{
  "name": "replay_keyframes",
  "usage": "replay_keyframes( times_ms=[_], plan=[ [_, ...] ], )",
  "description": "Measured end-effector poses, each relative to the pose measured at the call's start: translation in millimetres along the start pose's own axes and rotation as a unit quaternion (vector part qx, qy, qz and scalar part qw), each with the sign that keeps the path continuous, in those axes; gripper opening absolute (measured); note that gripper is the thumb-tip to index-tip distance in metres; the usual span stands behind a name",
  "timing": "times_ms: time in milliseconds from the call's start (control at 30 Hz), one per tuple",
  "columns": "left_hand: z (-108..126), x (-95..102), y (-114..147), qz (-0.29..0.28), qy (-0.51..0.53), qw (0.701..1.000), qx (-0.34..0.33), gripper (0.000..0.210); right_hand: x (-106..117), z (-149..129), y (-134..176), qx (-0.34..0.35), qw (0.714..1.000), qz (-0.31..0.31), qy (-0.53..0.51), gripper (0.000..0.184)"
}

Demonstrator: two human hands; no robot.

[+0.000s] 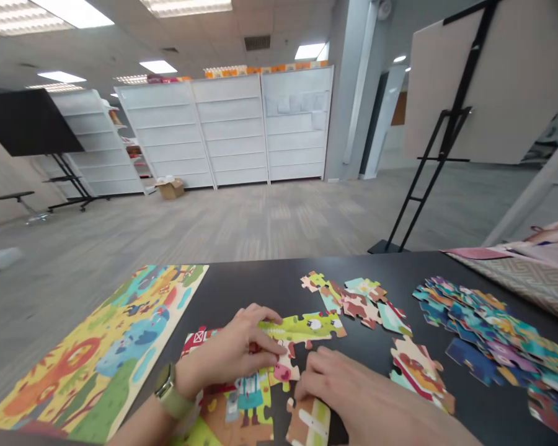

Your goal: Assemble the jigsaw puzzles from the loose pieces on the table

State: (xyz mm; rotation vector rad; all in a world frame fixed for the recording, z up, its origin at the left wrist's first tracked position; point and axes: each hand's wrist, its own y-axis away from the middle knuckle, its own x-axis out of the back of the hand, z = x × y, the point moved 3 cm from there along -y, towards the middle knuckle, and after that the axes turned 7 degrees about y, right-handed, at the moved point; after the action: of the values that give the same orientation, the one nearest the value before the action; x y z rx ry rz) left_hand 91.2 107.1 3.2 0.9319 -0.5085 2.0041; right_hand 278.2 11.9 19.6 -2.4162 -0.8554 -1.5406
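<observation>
While the left hand (251, 341), fingers parted, lies over the multicoloured, partly joined cardboard farm puzzle (250, 396) at near centre, the right hand (325, 381) bends its fingers onto a brown-and-green cardboard fence piece (309, 422) just right; whether either grips, I cannot tell.

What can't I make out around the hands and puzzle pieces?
All in the head view:
Red barn: partly covered by the left hand.
Fence piece: partly hidden by the right hand; grip unclear.
Farm section: near side cut off by the bottom edge.
Blue pile: lower pieces hidden under upper ones.
</observation>
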Motion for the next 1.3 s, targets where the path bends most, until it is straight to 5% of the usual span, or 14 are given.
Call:
replay_keyframes(
  times_ms=[667, 933, 1133, 1300],
  plan=[
    [-4, -0.8, 2, 0.022, -0.011, 1.0, -0.017, 0.029, 2, 11, 1, -0.025, 0.999, -0.007, -0.037, 0.025],
    [0, -6.1, -2, 0.018, 0.004, 0.999, 0.027, 0.017, 20, 37, 4, -0.14, 0.99, 0.008, 0.027, 0.044],
    [-3, -6.7, 0, 0.003, 0.02, 0.999, 0.03, 0.015, 42, 58, 38, -0.218, 0.968, 0.099, 0.072, 0.01],
    [-3, -2.4, 5, 0.015, 0.025, 0.999, 0.015, 0.009, 26, 40, 74, -0.214, 0.973, 0.088, 0.015, 0.02]
  ],
)
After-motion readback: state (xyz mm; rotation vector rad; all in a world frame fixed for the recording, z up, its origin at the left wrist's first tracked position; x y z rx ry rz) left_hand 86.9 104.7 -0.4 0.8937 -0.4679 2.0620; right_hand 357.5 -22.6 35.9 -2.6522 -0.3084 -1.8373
